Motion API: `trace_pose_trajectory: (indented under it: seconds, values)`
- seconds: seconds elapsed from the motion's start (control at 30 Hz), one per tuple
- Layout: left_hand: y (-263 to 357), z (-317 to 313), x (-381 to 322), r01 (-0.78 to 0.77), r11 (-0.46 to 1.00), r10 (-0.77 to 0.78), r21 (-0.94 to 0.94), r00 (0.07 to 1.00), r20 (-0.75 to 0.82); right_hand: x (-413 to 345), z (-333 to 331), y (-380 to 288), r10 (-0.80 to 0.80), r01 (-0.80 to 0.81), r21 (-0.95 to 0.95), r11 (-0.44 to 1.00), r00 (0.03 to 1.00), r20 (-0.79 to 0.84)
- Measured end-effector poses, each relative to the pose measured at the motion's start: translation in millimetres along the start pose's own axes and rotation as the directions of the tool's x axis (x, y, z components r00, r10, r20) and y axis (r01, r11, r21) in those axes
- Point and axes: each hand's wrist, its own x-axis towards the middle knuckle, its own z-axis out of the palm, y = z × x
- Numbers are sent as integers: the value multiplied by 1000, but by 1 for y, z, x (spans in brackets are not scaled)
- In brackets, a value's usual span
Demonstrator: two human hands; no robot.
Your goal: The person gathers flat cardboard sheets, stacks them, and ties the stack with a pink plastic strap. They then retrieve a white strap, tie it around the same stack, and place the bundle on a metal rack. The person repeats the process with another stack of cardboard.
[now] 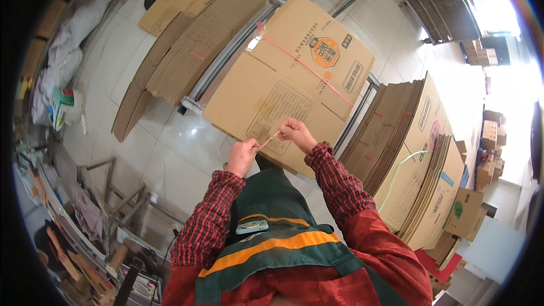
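A short length of pinkish string (268,139) runs between my hands, pinched at both ends. My left hand (242,157) grips its lower end, just past the near edge of the flattened cardboard carton (238,97). Over that carton's near part, my right hand (299,134) pinches the upper end between thumb and fingers. The carton lies flat on a metal frame (192,101) and bears printing and an orange emblem. A red-pink strap (306,66) crosses its far half. Whether more cartons lie beneath it cannot be seen well.
Left of the frame leans a thick row of flattened cartons (204,38). Another bundle (378,131) stands at right, with a loose green strap (397,174). A wooden stool-like frame (110,182) is at lower left. A loaded cart (444,8) stands at upper right.
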Motion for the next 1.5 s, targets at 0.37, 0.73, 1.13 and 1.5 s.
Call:
trace_pose_trajectory:
  seconds: [0.37,0.73,1.13,1.5]
  values:
    - [87,19,229,-419,808,330,413,904,271,69,-88,-35,61,-75,145,986,993,103]
    - [31,114,309,516,31,-546,-856,726,418,153,-202,-60,-221,270,127,955,926,-307]
    - [25,109,317,641,129,-372,-757,738,562,193,-224,-85,-715,352,-778,520,677,-172]
    - [40,88,328,141,982,-186,123,753,631,217,-213,-86,-722,304,-939,161,684,98]
